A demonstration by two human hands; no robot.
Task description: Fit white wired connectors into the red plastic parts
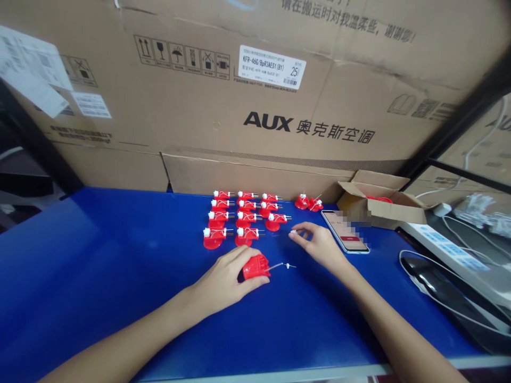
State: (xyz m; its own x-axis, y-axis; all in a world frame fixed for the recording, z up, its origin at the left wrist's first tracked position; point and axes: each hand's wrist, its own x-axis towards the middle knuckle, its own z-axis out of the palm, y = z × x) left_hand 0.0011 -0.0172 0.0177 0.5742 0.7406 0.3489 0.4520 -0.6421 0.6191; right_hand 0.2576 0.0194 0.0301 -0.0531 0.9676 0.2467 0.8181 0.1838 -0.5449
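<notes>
My left hand (229,279) is wrapped round a red plastic part (255,267) on the blue tabletop. A thin metal rod sticks out of the part to the right, and by its end is a small white piece (288,266). To the right and farther back, my right hand (317,242) pinches a small white piece (294,232) between thumb and fingertips. Behind my left hand stand rows of red assemblies (247,217) with white tops, wires and metal rods. The underside of the held red part is hidden by my fingers.
Two more red assemblies (308,202) stand at the back, near a phone (345,232). An open cardboard box (383,210) with red parts sits at the back right, near a power strip (447,247) and cables. A large carton (255,106) walls off the back.
</notes>
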